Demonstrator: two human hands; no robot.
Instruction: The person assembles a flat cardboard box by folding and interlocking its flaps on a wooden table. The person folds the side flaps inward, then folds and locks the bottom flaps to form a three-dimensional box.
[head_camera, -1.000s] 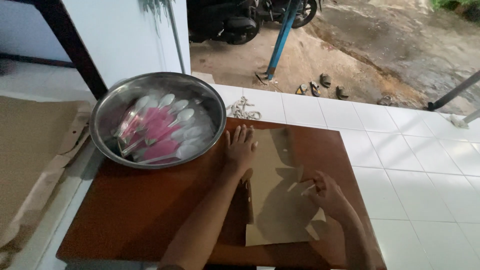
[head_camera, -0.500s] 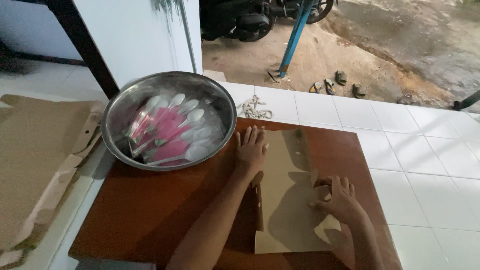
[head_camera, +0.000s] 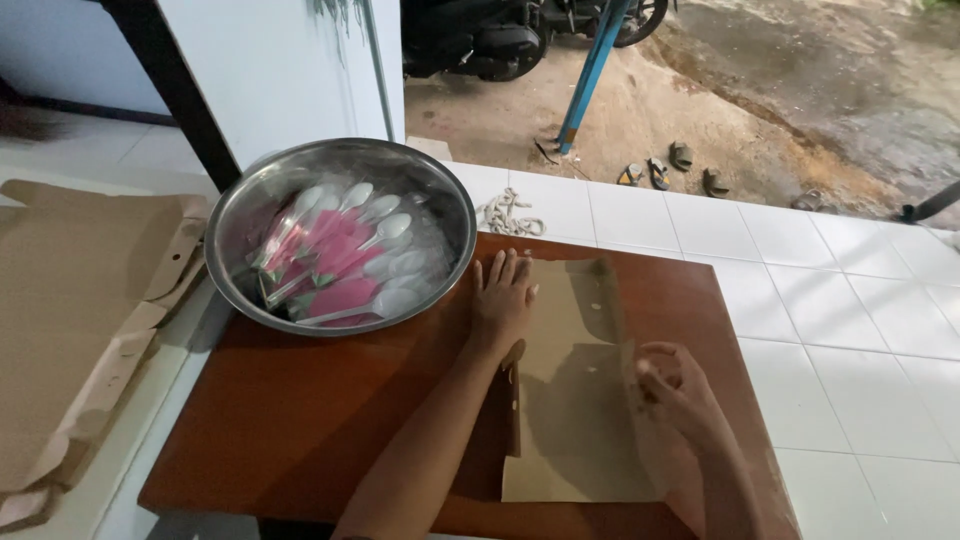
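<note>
Cardboard sheet (head_camera: 575, 400) flat on brown table (head_camera: 300, 420), 3 o'clock of bowl (head_camera: 340, 235); left hand (head_camera: 503, 300) splayed, pressing; right hand (head_camera: 675, 395) curled, pinching right flap; folding barely begun, left flap flat

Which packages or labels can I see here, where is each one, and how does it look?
Clear plastic packets: inside the steel bowl, upper left of the brown table; white spoons with pink inserts.
Flat brown cardboard sheet: on the table under both hands, left hand flat on it, right hand at its right edge.
Unfolded brown cardboard: on the floor, far left.
No signs or screens.
</note>
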